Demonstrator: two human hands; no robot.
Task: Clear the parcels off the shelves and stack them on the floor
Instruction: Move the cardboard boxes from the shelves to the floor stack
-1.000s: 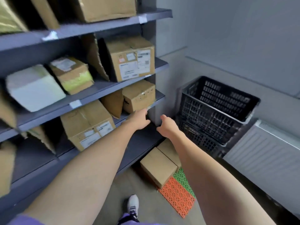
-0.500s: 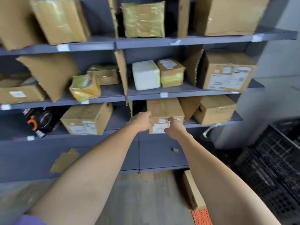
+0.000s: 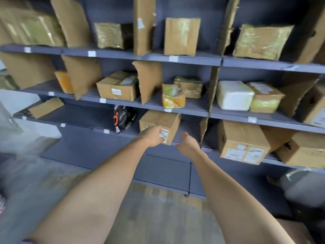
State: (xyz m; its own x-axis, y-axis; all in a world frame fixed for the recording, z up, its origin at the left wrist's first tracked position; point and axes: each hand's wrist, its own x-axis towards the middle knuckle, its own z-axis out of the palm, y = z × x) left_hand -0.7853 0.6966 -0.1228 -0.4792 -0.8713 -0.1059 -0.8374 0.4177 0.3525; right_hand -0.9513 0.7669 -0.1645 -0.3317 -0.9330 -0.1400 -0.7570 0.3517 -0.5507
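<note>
Cardboard parcel [image 3: 161, 124] with a white label on its near face sits at the front edge of the lowest shelf [image 3: 75, 122], and your left hand [image 3: 152, 136] is on that near face, covering its lower left part and the label's edge; from behind the knuckles you cannot tell whether the fingers are curled on the box or laid flat against it. Your right hand [image 3: 187, 144] hangs just right of the left one, beside the parcel's lower right corner and apart from it, gripping nothing, its fingers loosely bent with the forefinger aimed at the shelf. Left of your left hand, on the same shelf, stands a black package [image 3: 123, 118] with orange marking. Right of your right hand, a torn cardboard divider [image 3: 210, 103] runs upward, and beyond it lies a large brown box [image 3: 241, 141] with two white labels. Above both hands, on the next shelf up, are a yellow-taped bundle [image 3: 173, 96], a labelled brown carton [image 3: 118, 88] farther left, and a white foam box [image 3: 233, 95] farther right. The image is blurred at its left edge.
</note>
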